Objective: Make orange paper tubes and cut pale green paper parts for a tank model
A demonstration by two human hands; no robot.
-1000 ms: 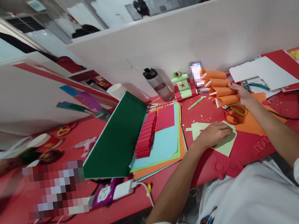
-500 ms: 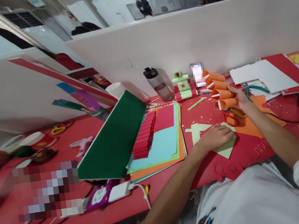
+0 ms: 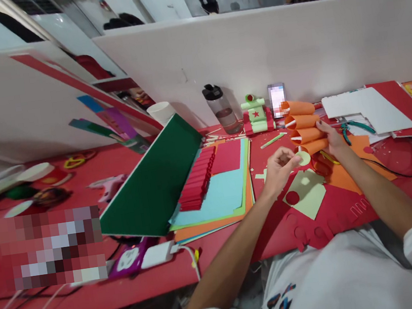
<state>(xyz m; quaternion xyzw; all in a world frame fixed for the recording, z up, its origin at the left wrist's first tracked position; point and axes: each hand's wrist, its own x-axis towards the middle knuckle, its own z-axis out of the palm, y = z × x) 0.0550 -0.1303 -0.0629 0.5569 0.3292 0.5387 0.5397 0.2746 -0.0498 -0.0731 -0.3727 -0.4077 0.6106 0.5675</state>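
Note:
Between the thumb and fingers of my left hand [image 3: 281,168] is a small pale green paper circle [image 3: 302,158]. My right hand [image 3: 332,138] grips the right side of an orange paper piece made of several rolled tubes [image 3: 304,121], held upright above the table. The circle is close to the lowest tube; whether they touch I cannot tell. Below my left hand lies a pale green paper sheet [image 3: 309,196] with a red circle [image 3: 292,198] showing at its left part. Orange paper [image 3: 346,170] and scissors with a red and yellow handle [image 3: 320,165] lie under my right hand.
A green board [image 3: 153,187] leans left of stacked coloured paper [image 3: 230,194] with red folded strips [image 3: 198,178]. Behind stand a water bottle [image 3: 223,111], a green-and-red paper model [image 3: 256,115] and a phone [image 3: 278,99]. Teal pliers [image 3: 357,128] lie right. A blurred person's arm is far left.
My left hand has lifted off the pale green sheet and now holds the small circle beside the orange tubes. The red circle on the sheet is uncovered. My right hand keeps its grip.

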